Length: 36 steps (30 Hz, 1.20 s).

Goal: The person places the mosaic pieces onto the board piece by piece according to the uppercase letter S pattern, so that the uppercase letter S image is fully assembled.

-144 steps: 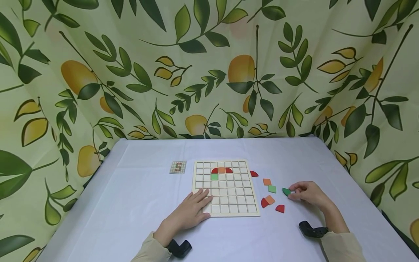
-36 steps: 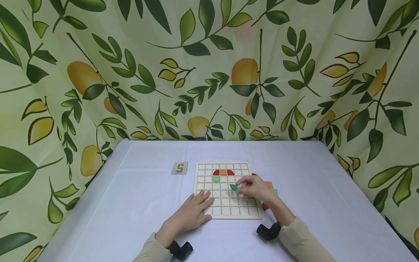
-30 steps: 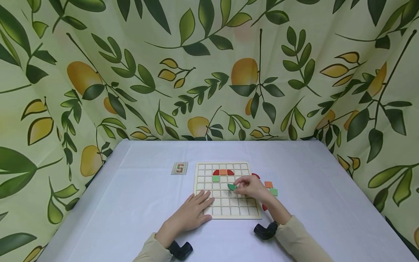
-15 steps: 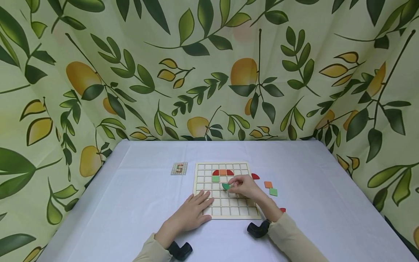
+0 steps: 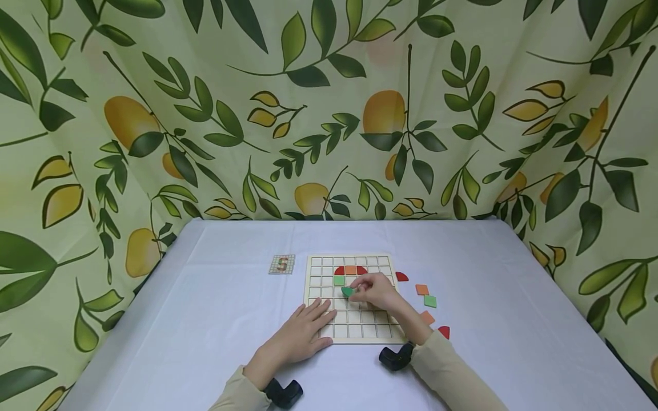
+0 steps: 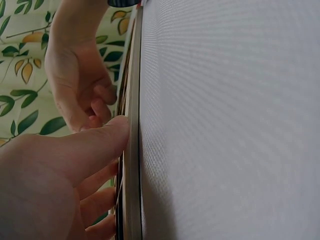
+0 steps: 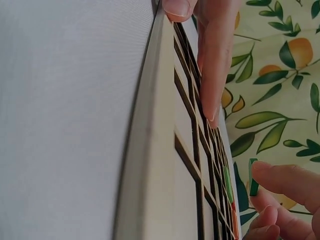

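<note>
My right hand [image 5: 377, 290] pinches a dark green quarter-circle tile [image 5: 347, 291] between thumb and fingertip. In the right wrist view that green tile [image 7: 253, 177] stands a little apart from the board's surface. Spread fingers of my left hand [image 5: 300, 335] rest on the lower left of the wooden grid board [image 5: 360, 338], its thumb at the near edge. Toward the top of the board sit two red quarter-circle tiles, one on each side of an orange square tile [image 5: 350, 270]. A light green square tile [image 5: 339, 280] lies below the left red one.
Right of the board lie loose tiles: a red quarter-circle [image 5: 401, 276], an orange square [image 5: 421, 289], a light green square [image 5: 429, 301], another orange square [image 5: 426, 317] and another red piece [image 5: 444, 331]. A small pattern card [image 5: 281, 264] lies left of the board on the white-covered table [image 5: 216, 297].
From the right side of the table, my right hand has carried the green quarter-circle tile leftward over the board, near the light green square. My left hand has stayed on the board.
</note>
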Motion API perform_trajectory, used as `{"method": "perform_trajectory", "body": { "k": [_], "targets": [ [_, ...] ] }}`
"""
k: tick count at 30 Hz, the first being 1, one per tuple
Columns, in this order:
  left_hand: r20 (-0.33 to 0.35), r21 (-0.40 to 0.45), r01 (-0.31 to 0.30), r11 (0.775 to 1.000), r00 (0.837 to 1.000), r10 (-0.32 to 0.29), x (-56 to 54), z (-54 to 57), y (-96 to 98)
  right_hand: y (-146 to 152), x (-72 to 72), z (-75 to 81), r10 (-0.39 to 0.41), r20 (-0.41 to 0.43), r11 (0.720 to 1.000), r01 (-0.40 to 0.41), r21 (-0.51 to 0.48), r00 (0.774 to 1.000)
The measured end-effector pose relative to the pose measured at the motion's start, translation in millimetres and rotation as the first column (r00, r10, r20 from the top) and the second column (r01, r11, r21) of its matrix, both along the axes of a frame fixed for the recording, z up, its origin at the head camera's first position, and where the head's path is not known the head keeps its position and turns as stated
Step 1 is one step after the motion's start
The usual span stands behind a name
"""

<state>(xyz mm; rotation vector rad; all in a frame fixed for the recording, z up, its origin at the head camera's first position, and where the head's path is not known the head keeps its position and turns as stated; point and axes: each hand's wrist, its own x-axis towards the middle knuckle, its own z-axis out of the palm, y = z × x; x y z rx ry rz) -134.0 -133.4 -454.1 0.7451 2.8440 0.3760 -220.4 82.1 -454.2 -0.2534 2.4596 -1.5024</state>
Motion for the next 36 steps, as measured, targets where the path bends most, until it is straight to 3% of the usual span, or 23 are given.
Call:
{"method": "perform_trajectory", "body": {
  "k": [7,25,36],
  "targets": [
    [-0.01,-0.002,0.007,1.0,1.0,-0.007,-0.5,-0.6,-0.2,-6.4,-2.8,-2.2,-0.014,0.012,1.0,0.014,0.008,1.0],
    [0.008,0.014,0.006,1.0,1.0,-0.006,-0.6,-0.1,-1.4,-21.8,-7.6,-3.2,-0.042,-0.065,0.986,0.052,0.157,0.997],
    [-0.005,0.016,0.009,1.0,1.0,-0.009,-1.0,-1.0,-1.8,-23.9,-6.1,-1.6,-0.059,-0.102,0.981,0.077,0.18,0.993]
  ]
}}
